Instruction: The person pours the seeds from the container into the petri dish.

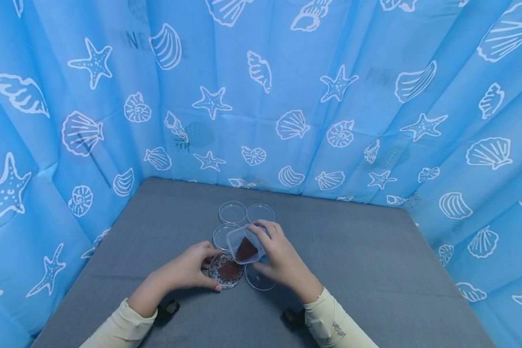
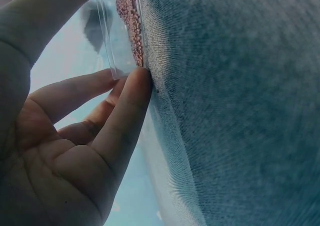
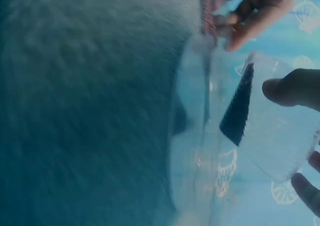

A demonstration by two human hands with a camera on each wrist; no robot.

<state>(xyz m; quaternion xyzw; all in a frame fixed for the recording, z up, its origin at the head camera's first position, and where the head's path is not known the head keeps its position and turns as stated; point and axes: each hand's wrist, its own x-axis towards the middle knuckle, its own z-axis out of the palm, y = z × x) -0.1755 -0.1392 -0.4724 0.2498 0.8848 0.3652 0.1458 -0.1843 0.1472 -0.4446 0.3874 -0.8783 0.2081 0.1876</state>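
Observation:
My left hand (image 1: 193, 270) grips a petri dish (image 1: 228, 288) by its left side, thumb at the near edge. Reddish-brown granules (image 1: 229, 271) lie in that dish, with whitish bits around them. The left wrist view shows fingertips on the clear dish wall (image 2: 113, 60). In my right hand (image 1: 280, 253) is a clear plastic container (image 1: 235, 235), held tilted just above and beyond the dish. Dark red-brown material (image 1: 245, 250) has slid into the container's lower corner. In the right wrist view the thumb presses on the container (image 3: 272, 131).
Behind the container stand other clear petri dishes (image 1: 232, 202), partly hidden. Another dish (image 1: 261, 289) sits under my right hand. Grey cloth covers the table (image 1: 352, 256). A blue shell-patterned curtain (image 1: 278, 159) hangs along its back and sides.

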